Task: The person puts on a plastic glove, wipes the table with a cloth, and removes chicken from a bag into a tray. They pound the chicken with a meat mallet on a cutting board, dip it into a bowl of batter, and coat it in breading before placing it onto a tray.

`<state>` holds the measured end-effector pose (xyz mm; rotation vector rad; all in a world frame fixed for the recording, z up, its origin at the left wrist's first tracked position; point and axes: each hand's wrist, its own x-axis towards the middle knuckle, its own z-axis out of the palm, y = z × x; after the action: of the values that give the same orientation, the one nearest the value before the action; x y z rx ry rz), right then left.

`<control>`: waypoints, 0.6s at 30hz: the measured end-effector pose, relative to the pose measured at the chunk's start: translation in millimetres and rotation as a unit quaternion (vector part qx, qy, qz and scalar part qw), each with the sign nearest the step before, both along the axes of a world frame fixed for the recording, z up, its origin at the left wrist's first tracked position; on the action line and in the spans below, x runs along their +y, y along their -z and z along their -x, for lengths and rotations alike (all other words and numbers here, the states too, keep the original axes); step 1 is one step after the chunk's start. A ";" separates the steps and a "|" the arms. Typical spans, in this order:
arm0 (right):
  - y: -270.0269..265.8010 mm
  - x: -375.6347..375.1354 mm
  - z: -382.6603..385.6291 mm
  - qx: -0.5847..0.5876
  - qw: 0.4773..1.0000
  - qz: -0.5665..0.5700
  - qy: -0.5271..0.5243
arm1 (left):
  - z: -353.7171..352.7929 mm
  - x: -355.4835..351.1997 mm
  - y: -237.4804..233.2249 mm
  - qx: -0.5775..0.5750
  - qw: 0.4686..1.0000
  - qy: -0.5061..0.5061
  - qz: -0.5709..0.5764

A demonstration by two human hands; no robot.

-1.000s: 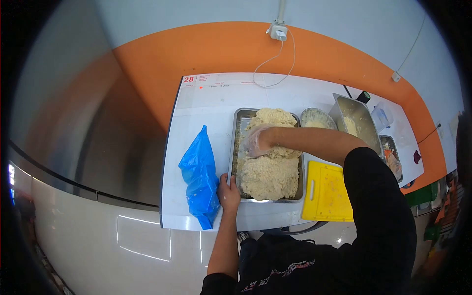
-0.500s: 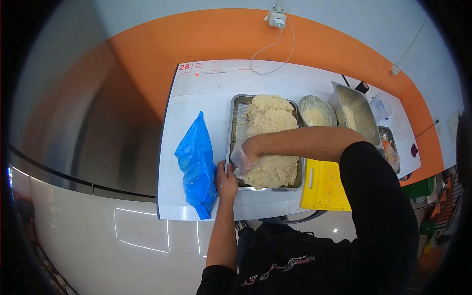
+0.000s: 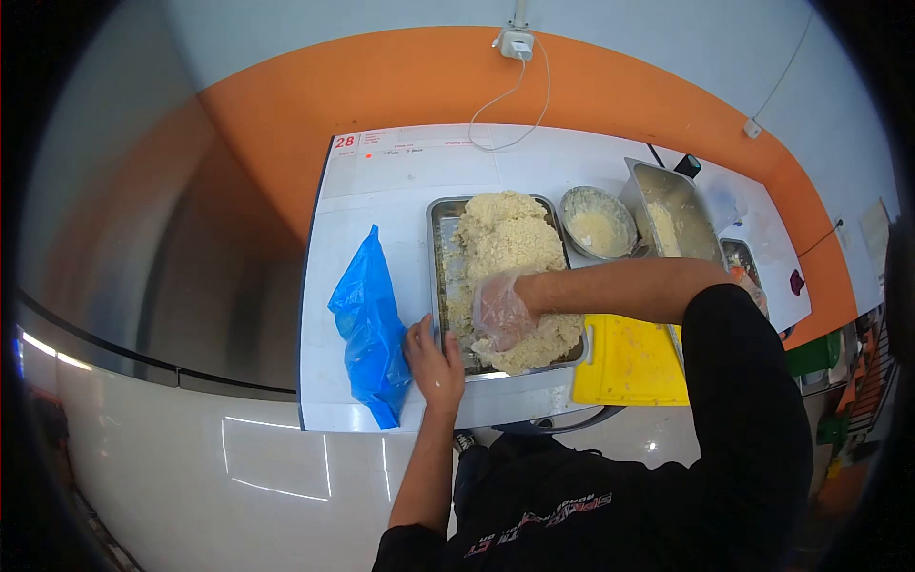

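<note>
A large mound of pale, crumb-coated pieces (image 3: 515, 238) fills much of the metal tray (image 3: 444, 214); whether it is all one food I cannot make out. My right hand (image 3: 505, 313), in a clear plastic glove, lies over the lower left of the mound, fingers pointing down and partly blurred by the film. It seems to press on the crumbs rather than grip them. Bare and with fingers apart, my left hand (image 3: 436, 367) rests at the tray's lower left edge. Just left of it lies a blue plastic bag (image 3: 370, 329).
Right of the tray stand a metal bowl (image 3: 599, 224) with pale batter or flour and a deep steel container (image 3: 701, 205). A yellow cutting board (image 3: 624, 367) lies under my right forearm. Farther right is a smaller tray (image 3: 739, 255). A white cable (image 3: 505, 93) hangs onto the table's back.
My gloved right hand has moved right from the tray's left side onto the mound. My left hand has loosened from the tray edge, its fingers spreading. The view has shifted slightly.
</note>
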<state>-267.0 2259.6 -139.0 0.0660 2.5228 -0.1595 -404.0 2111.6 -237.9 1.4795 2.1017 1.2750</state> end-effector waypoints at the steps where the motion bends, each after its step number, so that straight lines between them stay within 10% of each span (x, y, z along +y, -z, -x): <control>1: -11.1 -4.1 3.1 0.003 1.000 -0.001 0.002 | -7.2 2.2 -7.9 -0.028 0.997 0.061 -0.049; 9: -9.1 -5.4 -4.8 0.122 0.991 -0.005 0.052 | -41.2 41.0 12.2 -0.404 0.898 0.170 -0.038; 18: -59.9 -10.1 -53.4 0.336 0.917 -0.037 0.212 | -37.9 48.2 20.7 -0.424 0.891 0.157 -0.042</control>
<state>-213.6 2249.5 -79.1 0.7019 3.1647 -0.3001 -366.2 2159.8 -258.6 0.9476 1.1974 1.5109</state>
